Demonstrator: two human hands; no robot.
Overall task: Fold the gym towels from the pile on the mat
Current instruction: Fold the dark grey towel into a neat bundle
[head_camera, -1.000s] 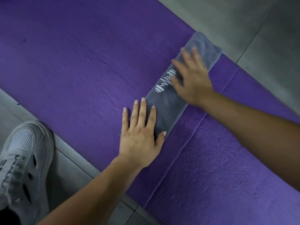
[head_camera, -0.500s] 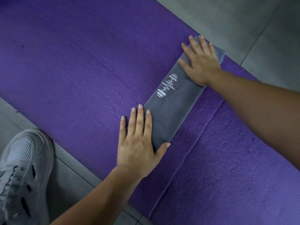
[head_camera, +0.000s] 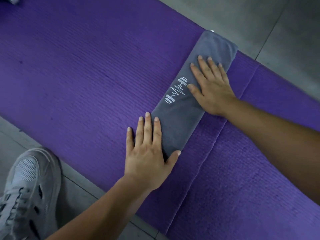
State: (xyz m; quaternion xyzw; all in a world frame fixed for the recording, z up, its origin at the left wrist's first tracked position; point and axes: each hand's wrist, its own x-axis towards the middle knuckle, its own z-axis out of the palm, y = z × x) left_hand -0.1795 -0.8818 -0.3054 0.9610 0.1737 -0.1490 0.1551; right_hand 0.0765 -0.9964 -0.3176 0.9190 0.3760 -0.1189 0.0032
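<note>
A grey gym towel (head_camera: pixel 181 118) folded into a long narrow strip lies diagonally on the purple mat (head_camera: pixel 78 75), with a white barbell-and-pulse logo on top. My left hand (head_camera: pixel 149 153) lies flat at the strip's near end, fingers straight along its left edge and thumb across the corner. My right hand (head_camera: pixel 211 89) presses flat on the upper half of the towel, fingers spread and straight, just right of the logo. The towel's far end reaches the mat's far edge.
A second purple mat (head_camera: pixel 251 187) overlaps on the right, its edge running under the towel's right side. Grey tiled floor (head_camera: pixel 259 18) lies beyond the mat. A grey sneaker (head_camera: pixel 26 196) stands on the floor at bottom left.
My right hand slid from the towel's far end back down toward the logo, staying flat. My left hand stayed at the near end.
</note>
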